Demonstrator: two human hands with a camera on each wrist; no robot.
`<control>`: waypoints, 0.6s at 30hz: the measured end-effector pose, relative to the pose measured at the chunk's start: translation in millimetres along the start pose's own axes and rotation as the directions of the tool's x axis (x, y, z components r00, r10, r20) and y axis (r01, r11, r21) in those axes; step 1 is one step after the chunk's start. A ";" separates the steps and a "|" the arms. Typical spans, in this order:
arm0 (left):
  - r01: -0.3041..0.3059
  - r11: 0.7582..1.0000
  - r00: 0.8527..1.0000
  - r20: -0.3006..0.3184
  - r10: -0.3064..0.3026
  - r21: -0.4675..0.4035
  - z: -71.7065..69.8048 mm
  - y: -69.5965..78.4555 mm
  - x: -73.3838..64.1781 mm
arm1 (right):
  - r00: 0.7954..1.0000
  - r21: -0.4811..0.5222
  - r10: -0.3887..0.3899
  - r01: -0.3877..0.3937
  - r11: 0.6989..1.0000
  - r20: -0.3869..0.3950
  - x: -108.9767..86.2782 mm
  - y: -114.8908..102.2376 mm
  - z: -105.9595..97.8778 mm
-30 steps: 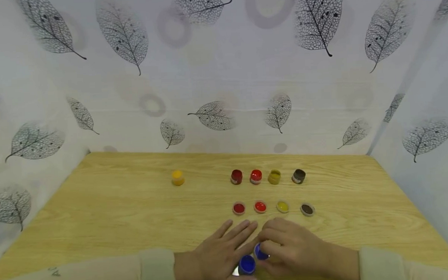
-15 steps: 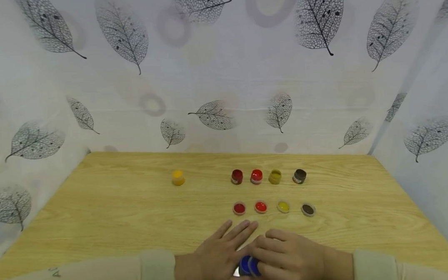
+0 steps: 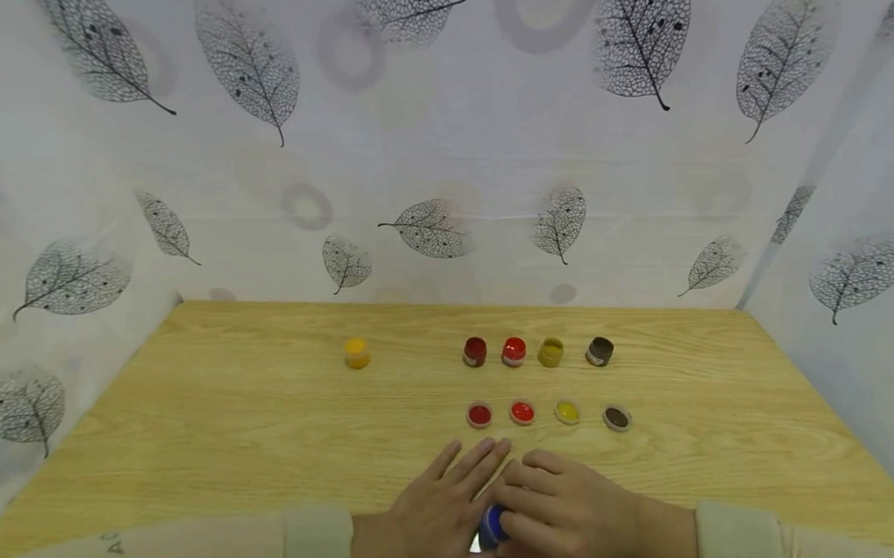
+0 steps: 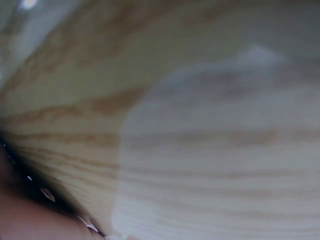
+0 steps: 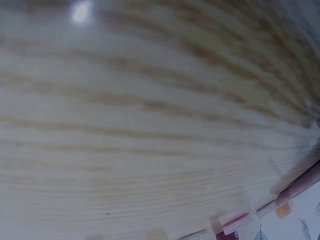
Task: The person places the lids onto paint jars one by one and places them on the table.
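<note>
Near the table's front edge, in the head view, a small blue paint jar (image 3: 486,539) stands between the thumb and index finger of my left hand (image 3: 442,512). The other left fingers stretch out straight over the wood. My right hand (image 3: 565,511), its fingers curled, pinches the jar's blue lid (image 3: 496,521) at the jar's mouth. The right fingers cover much of the lid, so how it sits on the rim cannot be told. Mostly bare wood fills both wrist views, with a bit of hand at the edge of each.
Farther back stand uncovered paint jars in dark red (image 3: 475,352), red (image 3: 513,351), olive yellow (image 3: 551,352) and dark brown (image 3: 600,351). Their lids lie before them, like the red lid (image 3: 523,412). An orange jar (image 3: 357,353) stands left. Leaf-patterned cloth (image 3: 441,146) surrounds the table.
My right hand has brought the blue lid leftward from beside the jar to over its mouth. The left hand has stayed around the jar.
</note>
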State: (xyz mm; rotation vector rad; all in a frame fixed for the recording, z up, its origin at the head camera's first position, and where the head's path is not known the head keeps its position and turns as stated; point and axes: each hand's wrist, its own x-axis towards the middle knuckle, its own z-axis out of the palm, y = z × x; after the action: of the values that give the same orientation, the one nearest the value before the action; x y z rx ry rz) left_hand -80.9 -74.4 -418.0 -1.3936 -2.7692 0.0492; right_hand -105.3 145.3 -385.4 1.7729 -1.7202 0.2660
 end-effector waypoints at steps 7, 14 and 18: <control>0.011 1.000 0.999 0.044 -0.011 0.006 -2.6 0.3 1.5 | 1.000 0.002 -0.004 0.004 1.000 0.001 2.8 -1.5 1.4; 0.006 1.000 0.999 0.044 -0.006 -0.003 -2.4 -0.3 1.7 | 0.998 -0.007 0.047 -0.047 0.999 0.028 -0.3 -6.0 5.7; 0.004 1.000 0.999 0.044 -0.004 -0.001 -2.6 -0.8 1.7 | 0.997 -0.045 0.072 -0.071 0.996 0.026 -0.7 -8.5 7.9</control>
State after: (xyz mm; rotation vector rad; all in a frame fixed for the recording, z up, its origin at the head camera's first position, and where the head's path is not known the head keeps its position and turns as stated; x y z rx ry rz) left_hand -82.4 -73.5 -415.3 -1.4035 -2.8080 0.0796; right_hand -99.5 140.8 -394.4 1.6925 -1.7977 0.2336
